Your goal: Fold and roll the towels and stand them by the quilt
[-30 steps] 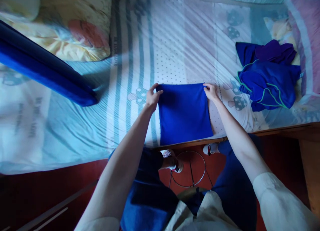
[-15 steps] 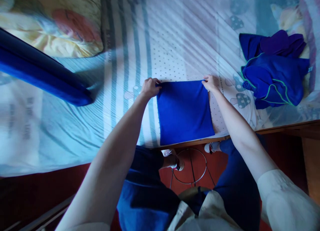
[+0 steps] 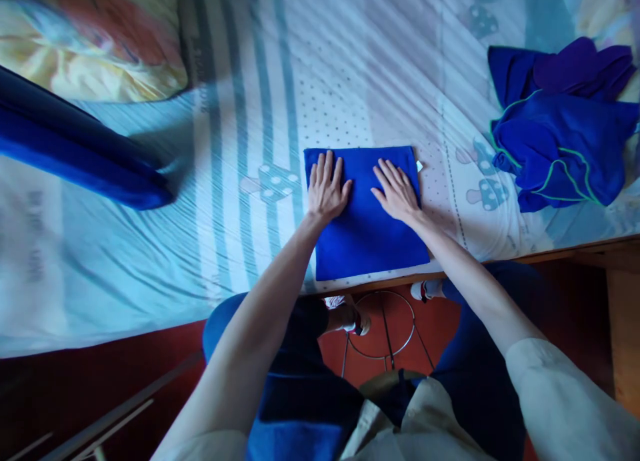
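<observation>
A blue cloth (image 3: 367, 248) lies flat in a near-square shape at the front edge of the bed. On its left part my left hand (image 3: 327, 189) rests palm down, fingers spread. My right hand (image 3: 397, 191) lies palm down on the right part, its fingers also stretched out. Neither hand grips anything. A small white tag (image 3: 419, 166) sticks out at the cloth's right edge.
The bed's patterned sheet (image 3: 250, 114) spreads around the cloth. A crumpled blue and purple cloth pile (image 3: 565, 134) lies at the right. At the left are a long blue object (image 3: 85, 154) and a yellowish pillow (image 3: 115, 41). Below stands a metal ring frame (image 3: 413, 328).
Both hands have let go of the cloth's far corners and moved inward and nearer, now lying flat on it with fingers spread. The view has shifted slightly.
</observation>
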### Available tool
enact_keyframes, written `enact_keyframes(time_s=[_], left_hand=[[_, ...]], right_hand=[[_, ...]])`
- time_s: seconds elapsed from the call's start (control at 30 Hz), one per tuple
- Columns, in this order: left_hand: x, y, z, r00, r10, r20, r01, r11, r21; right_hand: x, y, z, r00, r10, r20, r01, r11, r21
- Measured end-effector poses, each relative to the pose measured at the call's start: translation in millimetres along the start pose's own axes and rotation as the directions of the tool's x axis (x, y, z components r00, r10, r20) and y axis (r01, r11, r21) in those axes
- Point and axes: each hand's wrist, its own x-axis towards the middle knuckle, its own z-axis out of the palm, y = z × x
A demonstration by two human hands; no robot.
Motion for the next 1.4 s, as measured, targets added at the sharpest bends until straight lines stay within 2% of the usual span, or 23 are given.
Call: enact_keyframes(time_s=[0.07,0.13,0.2,0.3,0.4,0.47,0.57,0.63,0.7,0.8,0.87,0.97,1.17,1.27,1.4], left_hand=[[-9,-7,6.6,0.999,0.025,0.029,-0.024,1.0,-0.019],[-7,-16,8.4,1.0,-0.004,0.022,0.004,1.0,-0.03],[-2,-16,9.1,0.999,-0.04,0.004,0.04,0.998,-0.04],[-11,5,15.1,0.998,-0.058,-0.009,0.058,0.997,-0.048],[-50,31,24.3,1.0,-0.018,0.024,0.02,0.998,-0.062],[-84,38,26.0,0.999,-0.017,0.034,0.02,0.997,-0.07],[-117,38,21.4,0.995,-0.096,-0.004,0.096,0.994,-0.051],[-123,41,19.3,0.99,-0.138,-0.02,0.138,0.99,-0.039],[-121,52,21.3,0.988,-0.155,-0.026,0.154,0.988,-0.028],[-122,76,30.2,0.994,-0.111,-0.004,0.111,0.994,-0.012],[-132,84,34.7,0.996,-0.079,0.028,0.079,0.997,-0.007],[-154,76,32.5,0.995,-0.082,0.053,0.083,0.996,-0.01],[-189,45,13.5,0.974,-0.224,-0.023,0.224,0.975,-0.01],[-205,42,6.3,0.96,-0.278,-0.037,0.278,0.961,-0.006],[-228,46,-0.7,0.928,-0.372,-0.031,0.373,0.928,0.016]], right_hand=[[-9,14,5,0.999,-0.008,0.036,0.008,1.0,-0.013],[-8,31,4,0.998,0.068,-0.003,-0.068,0.997,-0.029],[-3,34,0,0.99,0.132,-0.05,-0.134,0.99,-0.037],[-10,8,0,0.992,0.118,-0.041,-0.12,0.991,-0.051],[-48,-23,6,0.999,0.029,0.045,-0.027,0.999,-0.044],[-78,-27,6,0.997,0.026,0.069,-0.023,0.999,-0.039],[-103,-15,0,0.992,0.121,0.031,-0.119,0.992,-0.05],[-105,-14,-2,0.985,0.172,-0.001,-0.172,0.984,-0.05],[-101,-26,1,0.983,0.184,-0.019,-0.185,0.982,-0.043],[-103,-55,15,0.992,0.125,0.013,-0.124,0.992,-0.035],[-114,-68,22,0.994,0.086,0.063,-0.084,0.996,-0.033],[-134,-68,23,0.99,0.099,0.103,-0.095,0.995,-0.041],[-152,-42,8,0.987,0.146,0.063,-0.142,0.988,-0.066],[-167,-34,0,0.988,0.149,0.046,-0.145,0.986,-0.082],[-205,-19,-14,0.987,0.159,0.029,-0.156,0.983,-0.093]])
